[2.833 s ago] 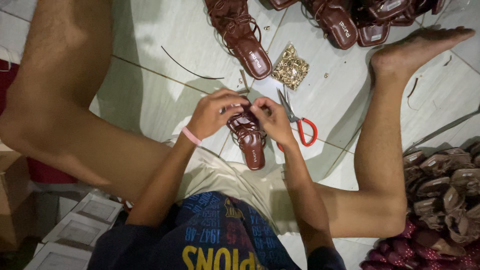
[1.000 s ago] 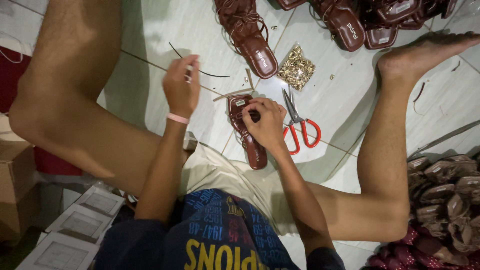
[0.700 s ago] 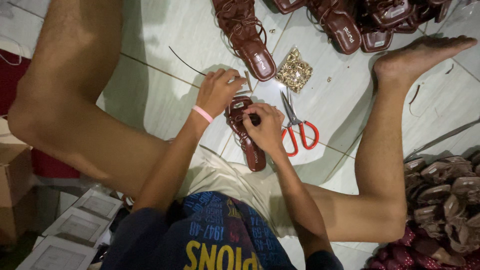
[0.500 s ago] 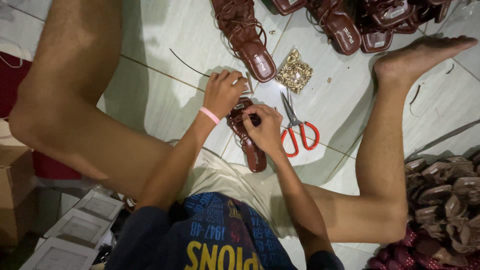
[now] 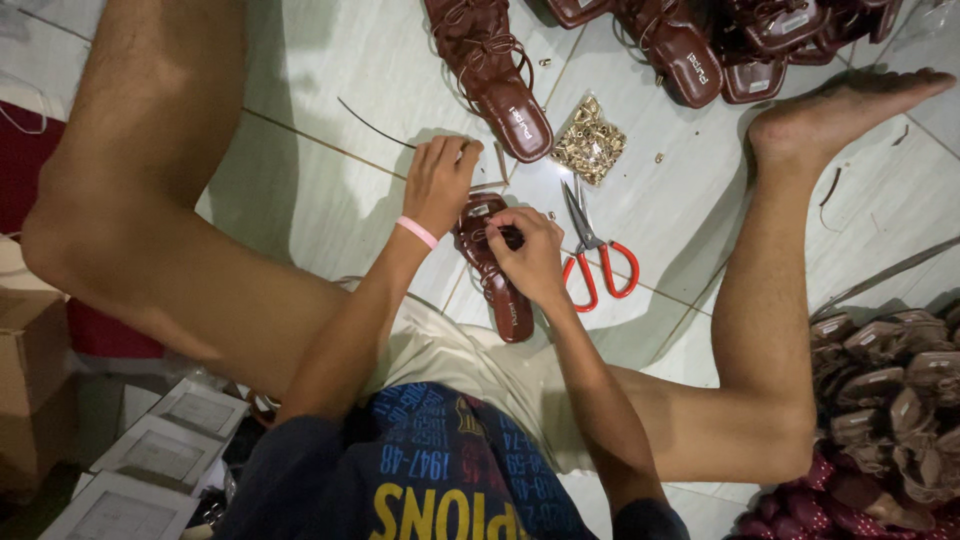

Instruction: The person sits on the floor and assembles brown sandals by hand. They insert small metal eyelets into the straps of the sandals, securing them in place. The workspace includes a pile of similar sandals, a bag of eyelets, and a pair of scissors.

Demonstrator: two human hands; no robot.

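A: What is nearest to the camera?

B: The person sits on the tiled floor with both legs spread wide. Low at the left lie flat grey boxes, and beside them a cardboard box.

A: And the hands?

B: Between the legs lies a brown sandal on the floor, just in front of the person's lap. The right hand rests on the upper part of this sandal; its grip is pressed together, thumb and fingers pinching a small dark part at the straps. What exactly this part is, I cannot tell.

A: The left hand?

B: The left hand, with a pink wristband, is just beside the toe end of the sandal. Its fingers are curled and close together, touching the floor or something small there; I cannot tell if it holds anything.

A: What lies beyond?

B: Just to the right of the sandal are scissors with red handles. Farther away is a small bag of gold metal pieces, and another brown sandal. At the top more brown sandals lie together. At the right edge is a heap of sandals.
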